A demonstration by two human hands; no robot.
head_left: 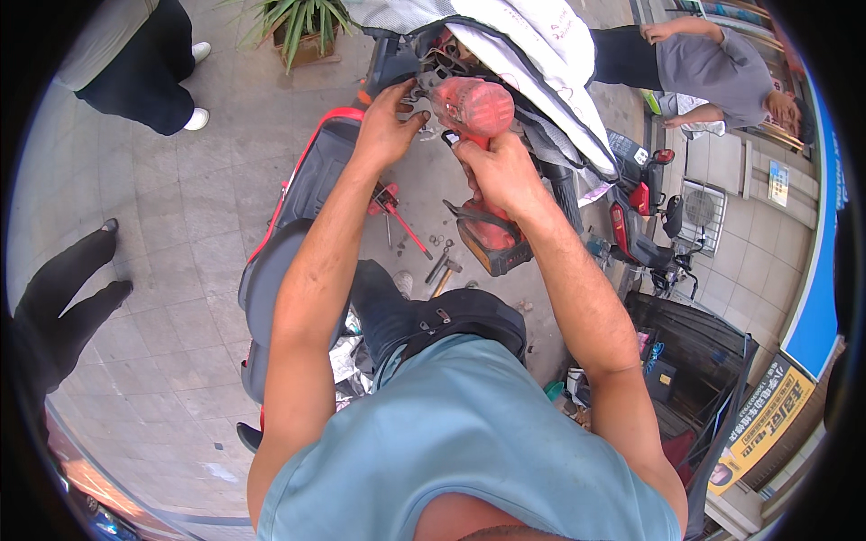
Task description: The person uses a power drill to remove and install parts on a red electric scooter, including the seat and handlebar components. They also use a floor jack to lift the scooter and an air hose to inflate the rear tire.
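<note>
My right hand (492, 167) grips a red cordless impact wrench (474, 108) by its handle, with a dark battery (492, 251) at the base. The wrench's nose is among dark metal parts (433, 70) on a vehicle beneath a white and black cover (532, 50). My left hand (392, 122) is at those parts, just left of the nose, fingers curled; what they hold is too small to make out. A padded grey seat with red trim (316, 171) stands left of my arms. On the ground below lie a red-handled tool (406, 230), a hammer (446, 275) and several small parts.
Bystanders stand at upper left (135, 81), left (68, 307) and upper right (704, 72). A parked scooter (640, 225) and an outdoor air-conditioner unit (699, 216) are at right, above an open dark cargo box (677, 379). A potted plant (298, 27) stands at the top.
</note>
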